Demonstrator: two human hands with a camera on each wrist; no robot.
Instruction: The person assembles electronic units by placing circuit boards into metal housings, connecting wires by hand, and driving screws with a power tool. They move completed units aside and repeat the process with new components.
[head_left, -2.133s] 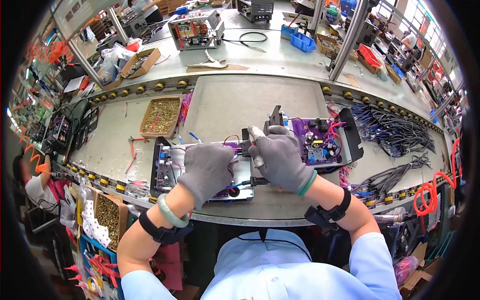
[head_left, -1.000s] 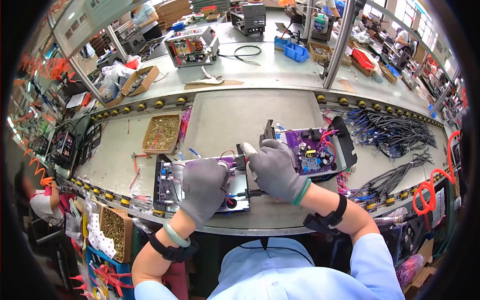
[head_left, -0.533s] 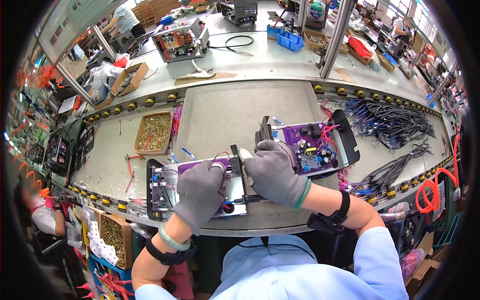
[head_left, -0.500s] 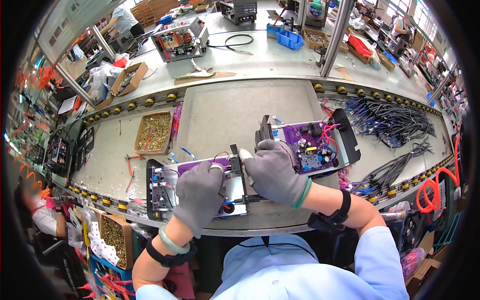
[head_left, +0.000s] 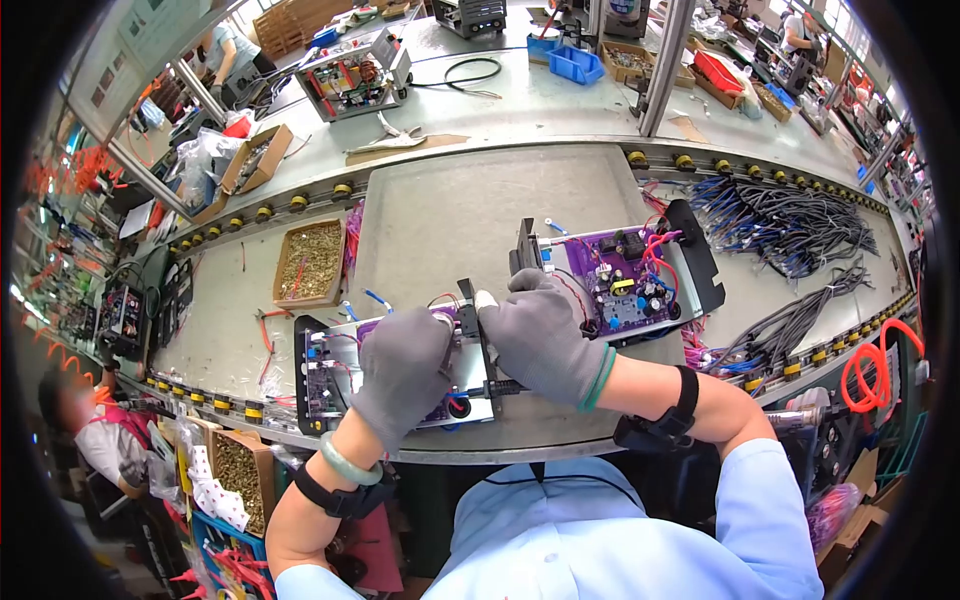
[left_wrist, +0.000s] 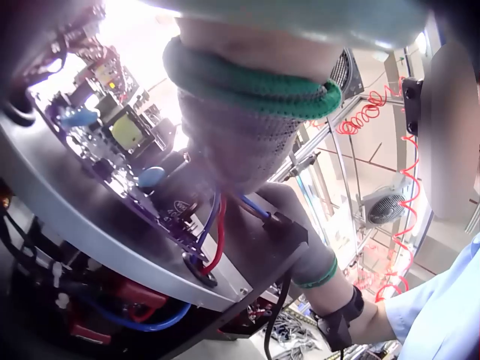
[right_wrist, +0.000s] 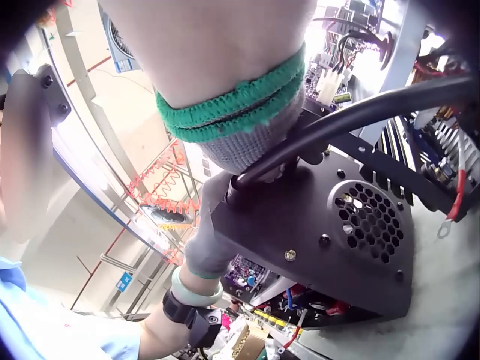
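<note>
In the head view, my gloved left hand (head_left: 403, 365) lies curled over the inside of the left unit, an open metal chassis with a purple circuit board (head_left: 323, 375). What its fingers hold is hidden, so I cannot tell. Red and blue wires (left_wrist: 219, 236) run out from under it in the left wrist view. My gloved right hand (head_left: 545, 335) grips the upper edge of that unit's black end panel (right_wrist: 315, 232), its white-covered fingertip at the edge. A thick black cable (right_wrist: 360, 112) passes through the panel beside the right wrist.
A second open unit (head_left: 625, 285) with a purple board stands right of my right hand. Cable bundles (head_left: 785, 230) lie at the far right. A cardboard box of small brass-coloured parts (head_left: 310, 262) and red-handled pliers (head_left: 268, 325) are at left. A roller rail (head_left: 298, 201) runs behind.
My left hand has drawn back leftward from the end panel, over the board. The right hand has shifted slightly and stays at the panel edge. The head view has moved a little.
</note>
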